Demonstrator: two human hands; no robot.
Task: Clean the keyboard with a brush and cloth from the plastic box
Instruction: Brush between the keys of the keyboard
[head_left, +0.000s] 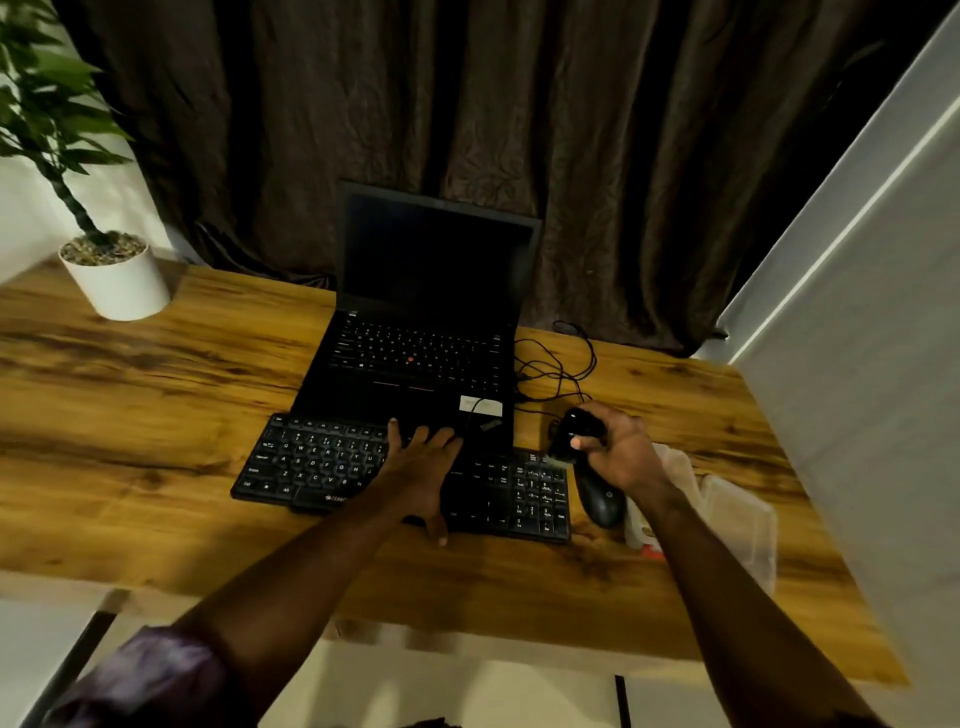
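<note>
Curled fingers of the right hand (626, 457) are closed round a dark tool, judged to be the brush (574, 434), poised over the right end of the keyboard (311, 462) and above the mouse (602, 501). Left hand (421, 467): laid flat, fingers spread, on the keyboard's middle. Keyboard: set along the near half of the desk (156, 389); judged light, rigid and apt to slide, best steadied under a flat palm, its keys to be brushed gently. Plastic box (743, 519): clear, thin-walled, by the desk's right edge, partly hidden by the right forearm; cloth not made out. Obstructions: mouse just beside the keyboard; laptop (415, 358) against, perhaps over, its far edge; cables (561, 364) behind. Plant pot (119, 286): far left corner.
</note>
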